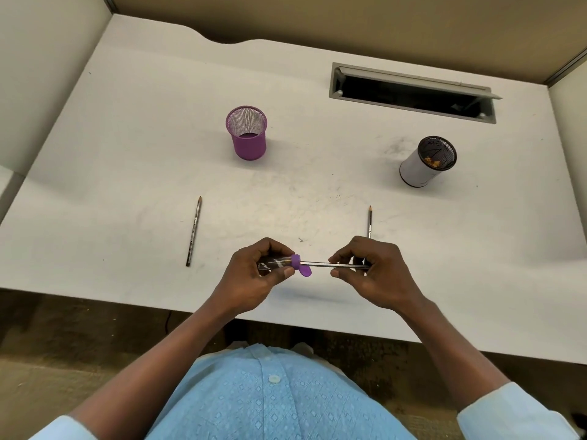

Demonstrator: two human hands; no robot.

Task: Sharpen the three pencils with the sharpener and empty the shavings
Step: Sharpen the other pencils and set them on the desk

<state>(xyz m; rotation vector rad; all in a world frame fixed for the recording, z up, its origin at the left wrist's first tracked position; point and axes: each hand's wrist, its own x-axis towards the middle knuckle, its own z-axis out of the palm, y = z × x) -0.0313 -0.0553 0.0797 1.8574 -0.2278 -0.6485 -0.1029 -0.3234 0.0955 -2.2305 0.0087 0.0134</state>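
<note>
My left hand (pixel 254 274) grips a sharpener (pixel 287 264) with a dark see-through barrel and a purple cap, its small lid hanging open. My right hand (pixel 374 271) holds a pencil (pixel 320 264) level, its tip pushed into the sharpener's purple end. Both hands hover just above the white desk (pixel 127 173) near its front edge. A second pencil (pixel 193 231) lies on the desk to the left, tip pointing away. A third pencil (pixel 369 221) lies behind my right hand, its lower part hidden by the hand.
A purple mesh cup (pixel 247 133) stands at the back centre. A white and black mesh cup (pixel 427 161) with some shavings inside stands at the right. A grey cable slot (pixel 413 92) is open at the back right. Partition walls surround the desk.
</note>
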